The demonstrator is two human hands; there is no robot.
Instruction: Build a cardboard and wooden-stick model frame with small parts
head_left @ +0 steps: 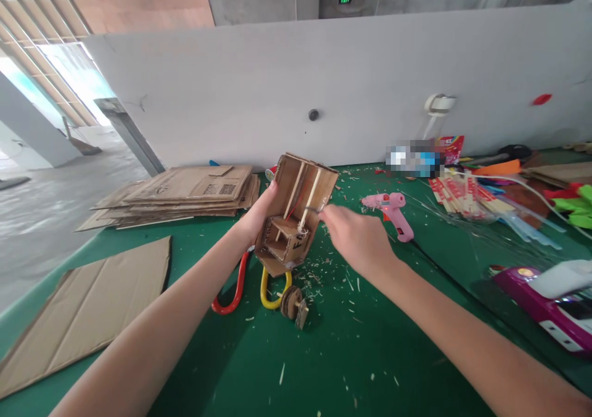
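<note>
My left hand (261, 216) is closed on the left side of a small open cardboard box (319, 182), tilted above the table. Inside the box run two pale wooden sticks, a short red wire and a smaller cardboard compartment. At the box's right side, my right hand (349, 232) pinches a thin dark rod-like piece (312, 209) that reaches into the opening; its kind is unclear. Below the box lie a red curved handle (239, 287) and a yellow curved handle (263, 293), their other ends hidden. Beside the yellow one is a stack of cardboard discs (290, 303) on a stick.
A pink glue gun (392, 210) with a black cord lies to the right. Flattened cardboard (185, 189) is stacked at the back left, with a loose sheet (92, 309) nearer. Wooden sticks (457, 196) and a purple device (536, 303) are at right. Scraps litter the green table (370, 367).
</note>
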